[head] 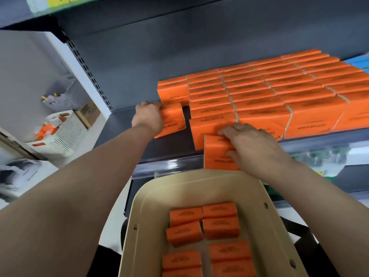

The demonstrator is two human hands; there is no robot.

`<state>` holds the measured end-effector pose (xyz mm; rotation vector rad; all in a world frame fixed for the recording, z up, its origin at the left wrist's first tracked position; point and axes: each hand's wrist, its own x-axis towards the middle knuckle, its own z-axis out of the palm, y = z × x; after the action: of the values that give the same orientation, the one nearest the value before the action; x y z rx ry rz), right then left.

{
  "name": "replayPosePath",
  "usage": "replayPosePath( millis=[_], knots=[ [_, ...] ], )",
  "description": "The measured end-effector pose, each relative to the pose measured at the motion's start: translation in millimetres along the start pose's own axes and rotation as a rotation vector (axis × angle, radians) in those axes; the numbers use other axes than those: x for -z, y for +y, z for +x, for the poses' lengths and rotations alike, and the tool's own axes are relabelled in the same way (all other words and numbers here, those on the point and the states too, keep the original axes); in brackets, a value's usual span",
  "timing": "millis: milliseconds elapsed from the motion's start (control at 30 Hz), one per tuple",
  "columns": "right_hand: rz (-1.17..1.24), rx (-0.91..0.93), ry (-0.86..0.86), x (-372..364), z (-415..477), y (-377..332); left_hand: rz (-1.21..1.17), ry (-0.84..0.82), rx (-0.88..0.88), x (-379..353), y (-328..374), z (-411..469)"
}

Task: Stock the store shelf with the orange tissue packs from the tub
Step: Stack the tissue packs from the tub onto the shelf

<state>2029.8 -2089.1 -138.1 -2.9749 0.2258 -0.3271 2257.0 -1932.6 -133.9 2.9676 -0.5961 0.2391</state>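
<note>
Head view: an orange tissue pack (173, 121) is gripped by the left hand (148, 117), fingers curled round its left end, on the dark shelf (119, 122) just left of the stocked rows (279, 92). A second pack (216, 155) is clamped in the right hand (254, 149) at the shelf's front edge, above the beige tub (151, 206), where more packs (219, 220) are laid. "COTTON TISSUE" is printed in black, upside down, on the pack faces; smaller print cannot be read. A white basket (65, 134) is seen far left.

The orange tissue packs (211, 111) on the shelf (171, 145) read "COTTON TISSUE" in black, upside down from here; the smaller print is illegible.
</note>
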Motion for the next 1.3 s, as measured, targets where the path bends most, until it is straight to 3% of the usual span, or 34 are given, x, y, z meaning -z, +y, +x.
replayPosePath(
  millis=[767,967,1300],
  knots=[
    [0.062,0.003,-0.085,-2.0,1.8,5.2,-0.1,0.165,0.073,-20.3,36.0,75.9],
    [0.055,-0.017,-0.116,-1.1,4.4,-1.9,-0.132,0.168,-0.002,-3.6,19.6,38.4],
    [-0.027,0.012,-0.112,0.9,-28.1,-32.3,-0.101,0.018,-0.146,25.5,-35.0,-92.8]
  ],
)
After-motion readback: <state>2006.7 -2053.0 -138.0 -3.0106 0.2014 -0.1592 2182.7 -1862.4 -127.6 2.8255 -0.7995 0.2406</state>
